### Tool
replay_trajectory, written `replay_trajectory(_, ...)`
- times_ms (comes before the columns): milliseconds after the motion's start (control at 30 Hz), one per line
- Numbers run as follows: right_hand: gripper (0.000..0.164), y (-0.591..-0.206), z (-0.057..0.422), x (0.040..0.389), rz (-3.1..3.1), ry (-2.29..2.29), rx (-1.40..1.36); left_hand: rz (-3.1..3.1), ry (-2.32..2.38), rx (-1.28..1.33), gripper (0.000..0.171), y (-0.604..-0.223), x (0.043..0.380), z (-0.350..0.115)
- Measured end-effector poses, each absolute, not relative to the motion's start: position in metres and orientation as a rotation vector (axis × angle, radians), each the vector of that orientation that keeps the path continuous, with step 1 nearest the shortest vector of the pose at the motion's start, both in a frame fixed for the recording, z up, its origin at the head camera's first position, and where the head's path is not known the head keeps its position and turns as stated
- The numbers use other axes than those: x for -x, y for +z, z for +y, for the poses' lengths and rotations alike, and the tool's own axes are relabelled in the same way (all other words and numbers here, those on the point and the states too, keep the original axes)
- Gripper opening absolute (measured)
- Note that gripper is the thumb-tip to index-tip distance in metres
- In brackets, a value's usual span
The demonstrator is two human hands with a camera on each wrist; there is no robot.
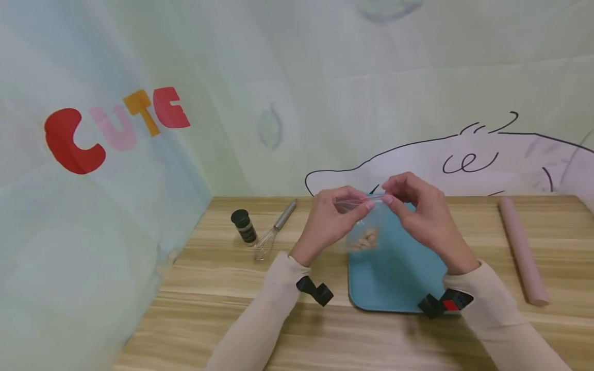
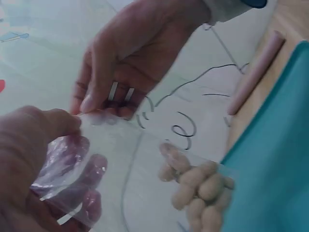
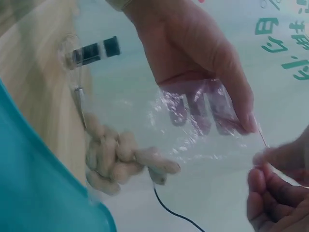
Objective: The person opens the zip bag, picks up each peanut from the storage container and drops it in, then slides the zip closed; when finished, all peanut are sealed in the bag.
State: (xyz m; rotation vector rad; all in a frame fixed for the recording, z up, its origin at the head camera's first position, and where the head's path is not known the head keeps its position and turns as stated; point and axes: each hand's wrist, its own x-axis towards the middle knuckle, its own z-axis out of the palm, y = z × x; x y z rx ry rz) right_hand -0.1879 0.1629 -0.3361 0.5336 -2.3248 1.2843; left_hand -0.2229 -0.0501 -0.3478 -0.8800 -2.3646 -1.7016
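A clear plastic zip bag [image 2: 130,169] hangs over the blue tray [image 1: 394,283] with several unshelled peanuts [image 2: 198,186] gathered at its bottom. My left hand [image 1: 331,219] grips the bag near its top edge, thumb on one face and fingers behind the film. At the upper corner, my right hand [image 1: 419,214] pinches the bag's reddish seal line between thumb and fingertips. In the right wrist view, the peanuts [image 3: 116,157] lie bunched in the end away from both hands.
To the left on the wooden table [image 1: 199,288] stand a black-capped spice jar [image 1: 244,226] and, lying beside it, a wire whisk [image 1: 274,237]. A pink rolling pin [image 1: 524,252] lies right of the tray. A printed cloth backdrop [image 1: 287,103] rises behind the table.
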Motion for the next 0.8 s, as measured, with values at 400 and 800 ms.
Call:
replay_trajectory(400, 0.018, -0.3290, 0.1637, 0.1838, -2.435, 1.350, -0.453, -2.244, -1.819, 0.900, 0.016, -0.3365, 0.2214, -0.0478)
replay_trajectory(800, 0.015, -0.3316, 0.1618, 0.1818, -2.454, 1.269, -0.481, -2.235, -1.828, 0.908, 0.016, -0.3408, 0.2219, -0.0451)
